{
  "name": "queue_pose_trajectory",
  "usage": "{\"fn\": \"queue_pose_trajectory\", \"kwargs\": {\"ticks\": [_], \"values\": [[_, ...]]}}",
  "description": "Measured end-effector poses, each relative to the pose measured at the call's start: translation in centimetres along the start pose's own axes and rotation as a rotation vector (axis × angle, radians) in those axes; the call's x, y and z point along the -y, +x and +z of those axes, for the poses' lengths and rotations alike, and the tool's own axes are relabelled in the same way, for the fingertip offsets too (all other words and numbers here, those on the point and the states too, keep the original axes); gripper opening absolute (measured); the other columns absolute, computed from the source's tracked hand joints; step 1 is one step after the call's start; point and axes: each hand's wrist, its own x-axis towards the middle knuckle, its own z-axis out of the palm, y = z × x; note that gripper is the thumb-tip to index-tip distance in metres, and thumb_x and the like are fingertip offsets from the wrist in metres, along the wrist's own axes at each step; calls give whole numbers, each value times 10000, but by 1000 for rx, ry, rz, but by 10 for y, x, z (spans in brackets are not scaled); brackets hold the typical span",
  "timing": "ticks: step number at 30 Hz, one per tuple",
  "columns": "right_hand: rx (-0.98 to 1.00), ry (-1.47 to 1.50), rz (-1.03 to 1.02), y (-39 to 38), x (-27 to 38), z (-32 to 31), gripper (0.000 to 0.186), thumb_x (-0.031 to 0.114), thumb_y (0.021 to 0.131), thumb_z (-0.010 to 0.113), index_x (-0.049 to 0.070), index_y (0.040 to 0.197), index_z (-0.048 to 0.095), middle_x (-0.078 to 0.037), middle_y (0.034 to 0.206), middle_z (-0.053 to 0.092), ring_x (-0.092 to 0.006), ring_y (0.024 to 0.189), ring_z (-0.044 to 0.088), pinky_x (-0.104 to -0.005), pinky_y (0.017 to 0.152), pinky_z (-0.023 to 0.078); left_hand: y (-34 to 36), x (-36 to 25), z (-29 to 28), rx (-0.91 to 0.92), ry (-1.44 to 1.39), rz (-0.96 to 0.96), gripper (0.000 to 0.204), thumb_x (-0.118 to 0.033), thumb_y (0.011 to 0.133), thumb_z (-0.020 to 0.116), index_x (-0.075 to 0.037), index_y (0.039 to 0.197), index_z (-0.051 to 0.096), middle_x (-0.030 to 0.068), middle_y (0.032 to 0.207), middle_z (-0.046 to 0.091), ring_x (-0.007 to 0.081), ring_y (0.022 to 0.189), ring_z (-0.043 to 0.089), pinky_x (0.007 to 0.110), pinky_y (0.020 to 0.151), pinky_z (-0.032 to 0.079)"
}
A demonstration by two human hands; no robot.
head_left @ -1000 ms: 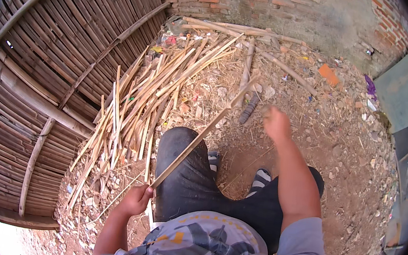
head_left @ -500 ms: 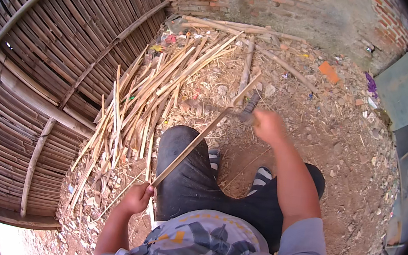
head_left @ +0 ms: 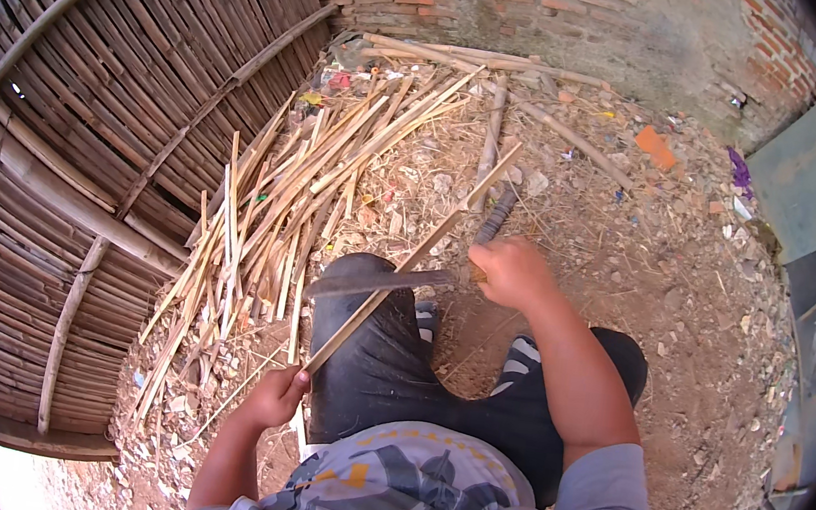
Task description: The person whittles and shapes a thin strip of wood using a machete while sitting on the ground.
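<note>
My left hand (head_left: 275, 397) is closed round the near end of a long split bamboo strip (head_left: 415, 253). The strip slants away over my left thigh to the far right, with a notch or bend partway along. In my right hand (head_left: 515, 272) is the handle of a machete (head_left: 380, 281), its dark, slightly curved blade pointing left. The blade crosses the strip's line above my left knee; whether they touch I cannot tell. Just beyond my right hand stands a dark, ridged post-like piece (head_left: 497, 215), close to the strip; its lower end is hidden.
A heap of split bamboo strips (head_left: 310, 183) lies at the left, beside a slatted bamboo wall (head_left: 179, 58). Bamboo poles (head_left: 573, 131) lie near the brick wall (head_left: 576, 17) at the back. Grey panels (head_left: 807, 180) lean at the right. Debris litters the dirt ground.
My right hand has come nearer and slightly left, bringing the machete blade from beyond the strip's middle down to above my left knee. My left hand and the strip have hardly moved.
</note>
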Motion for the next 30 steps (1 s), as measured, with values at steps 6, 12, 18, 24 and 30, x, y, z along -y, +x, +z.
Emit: {"fn": "queue_pose_trajectory", "kwargs": {"ticks": [6, 12, 18, 24, 30], "values": [[-36, 186, 648, -24, -61, -2, 195, 150, 801, 728, 80, 972, 666, -173, 836, 700, -366, 831, 704, -490, 742, 556, 0, -8, 1, -62, 84, 91, 468, -352, 1087, 428, 9, 901, 659, 222, 764, 671, 426, 740, 668, 472, 705, 524], [87, 234, 570, -14, -26, -9, 185, 117, 815, 706, 73, 992, 676, -154, 821, 708, -352, 801, 712, -469, 732, 567, 4, 2, 6, -58, 46, 92, 471, -361, 1087, 435, 9, 891, 653, 215, 747, 663, 413, 729, 668, 464, 698, 524], [122, -38, 4, 2, 5, 1, 260, 151, 820, 704, 77, 1069, 686, -171, 832, 701, -326, 788, 708, -419, 721, 570, 3, -6, 0, -73, 47, 119, 460, -340, 1085, 440, 14, 865, 635, 224, 739, 655, 426, 722, 662, 482, 691, 515], [-117, 251, 789, -20, -62, -3, 175, 108, 807, 710, 80, 978, 689, -163, 824, 711, -350, 818, 720, -451, 715, 571, 0, -5, 2, -107, 106, 126, 432, -313, 1076, 453, 14, 862, 636, 228, 727, 655, 441, 719, 657, 489, 690, 518], [101, 226, 486, -11, -14, -13, 221, 144, 803, 732, 68, 1005, 685, -182, 867, 715, -365, 863, 717, -441, 761, 570, 6, 2, 7, -67, 59, 106, 436, -323, 1078, 454, 13, 877, 645, 219, 721, 657, 429, 700, 659, 477, 685, 524]]}}
